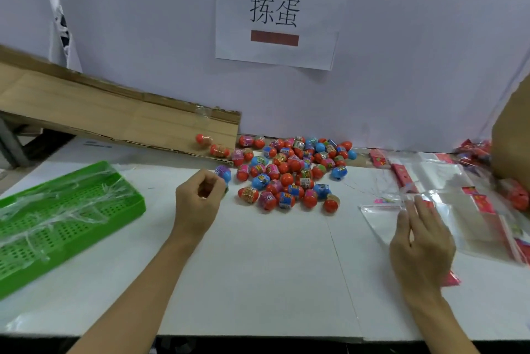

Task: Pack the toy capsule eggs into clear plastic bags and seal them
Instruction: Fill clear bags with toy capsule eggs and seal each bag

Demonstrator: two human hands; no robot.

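A white surface [258, 267] fills the lower view, with its near edge running along the bottom of the frame at 6 o'clock. Behind it stands a pale wall panel [143, 38] carrying a paper sign [276, 12] at 12 o'clock. A flattened cardboard sheet [114, 115] leans down from 10 o'clock to the surface, two orange eggs lying against its lower end. A green perforated tray [66, 221] sits at 9 o'clock, strands of clear film draped over it, one corner close to the left edge.

The toy capsule eggs [289, 173], orange, blue and pink, lie heaped at the centre toward 12 o'clock, reaching back to the wall. Clear plastic bags [447, 199] with red header strips spread at 3 o'clock, and a brown cardboard box [513, 135] stands behind them at the right edge.

The left hand [198, 199] is curled at the heap's 9 o'clock side, fingers closed around something small; whether that is an egg cannot be told. A purple-and-blue egg [223, 173] lies just beside its knuckles. The right hand [421, 242] lies with straight fingers flat on the nearest bag. The two hands are well apart, and bare white surface stretches between the forearms down to the near edge.
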